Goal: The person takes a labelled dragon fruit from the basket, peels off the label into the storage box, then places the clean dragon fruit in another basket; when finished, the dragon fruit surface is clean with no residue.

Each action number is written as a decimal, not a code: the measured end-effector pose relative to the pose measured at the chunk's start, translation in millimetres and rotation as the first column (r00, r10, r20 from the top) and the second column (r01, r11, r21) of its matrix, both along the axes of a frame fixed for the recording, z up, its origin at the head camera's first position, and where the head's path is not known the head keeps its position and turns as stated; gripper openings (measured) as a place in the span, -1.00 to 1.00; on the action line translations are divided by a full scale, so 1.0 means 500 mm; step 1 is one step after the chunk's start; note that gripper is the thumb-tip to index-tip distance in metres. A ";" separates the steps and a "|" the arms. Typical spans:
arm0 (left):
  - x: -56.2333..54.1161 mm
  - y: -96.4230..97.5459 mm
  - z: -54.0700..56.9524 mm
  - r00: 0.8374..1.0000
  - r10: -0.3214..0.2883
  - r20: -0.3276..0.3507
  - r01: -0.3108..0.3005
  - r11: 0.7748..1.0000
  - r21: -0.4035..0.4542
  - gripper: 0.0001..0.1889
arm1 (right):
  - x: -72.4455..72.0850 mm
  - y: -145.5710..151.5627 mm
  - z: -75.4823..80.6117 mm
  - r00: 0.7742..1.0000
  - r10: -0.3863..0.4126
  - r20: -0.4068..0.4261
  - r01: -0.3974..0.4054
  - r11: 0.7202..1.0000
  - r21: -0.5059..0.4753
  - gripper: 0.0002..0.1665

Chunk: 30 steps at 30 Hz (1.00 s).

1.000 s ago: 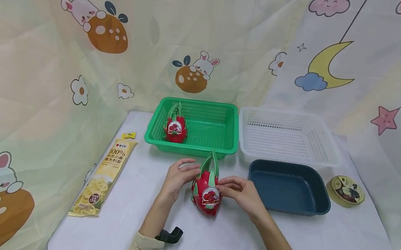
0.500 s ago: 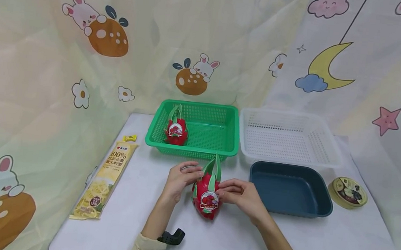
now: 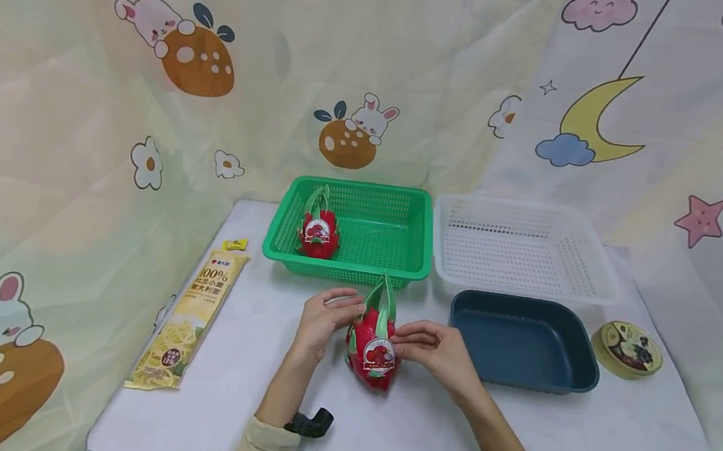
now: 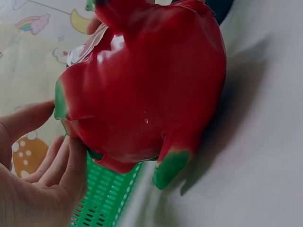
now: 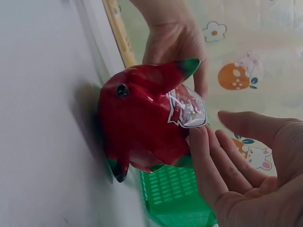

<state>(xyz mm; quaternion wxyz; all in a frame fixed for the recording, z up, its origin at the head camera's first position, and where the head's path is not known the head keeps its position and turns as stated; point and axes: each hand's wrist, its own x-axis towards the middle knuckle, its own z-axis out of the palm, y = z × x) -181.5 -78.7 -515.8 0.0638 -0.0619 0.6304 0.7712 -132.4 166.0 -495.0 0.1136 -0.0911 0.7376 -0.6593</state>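
Observation:
A red dragon fruit [image 3: 362, 347] with long green leaves and a round sticker [image 3: 379, 355] stands at the table's middle, leaning slightly. The left hand [image 3: 325, 317] holds its left side near the leaves. In the left wrist view, the thumb [image 4: 35, 116] is at a green scale tip and the fingers lie under it. On the other side, the fingers of the right hand [image 3: 431, 347] touch the fruit by the sticker's edge. The right thumb [image 5: 246, 123] shows a small gap from the sticker in the right wrist view. A second dragon fruit [image 3: 319, 232] sits inside the green basket [image 3: 356, 274].
Behind on the right is a white basket [image 3: 527, 285], with a dark blue tray [image 3: 520, 382] before it. A round tin [image 3: 628, 349] stands at the right edge. A noodle packet [image 3: 189, 321] and a small yellow packet [image 3: 235, 244] lie at the left.
Both hands and the dragon fruit between them stay nearly in place. The whole view shifts only slightly.

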 end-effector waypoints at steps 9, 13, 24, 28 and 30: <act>-0.003 0.002 0.001 1.000 -0.016 0.003 0.016 0.999 -0.028 -0.50 | -0.002 -0.010 -0.006 0.997 -0.063 -0.038 0.065 0.996 0.054 -0.59; -0.002 0.004 0.005 0.999 0.000 0.034 0.000 1.000 -0.010 -0.51 | -0.003 -0.013 -0.007 0.997 -0.074 -0.014 0.074 0.997 0.016 -0.53; -0.010 0.010 0.012 0.999 0.010 0.049 -0.011 1.000 0.023 -0.41 | -0.010 -0.031 -0.016 0.986 -0.143 -0.085 0.147 0.988 0.045 -0.53; -0.010 0.016 0.012 0.998 0.023 0.054 -0.025 0.999 0.037 -0.38 | -0.009 -0.035 -0.017 0.985 -0.160 -0.062 0.162 0.987 0.023 -0.62; -0.008 0.018 0.013 0.998 0.024 0.055 -0.026 0.999 0.027 -0.37 | -0.009 -0.033 -0.019 0.988 -0.153 -0.034 0.153 0.988 0.002 -0.62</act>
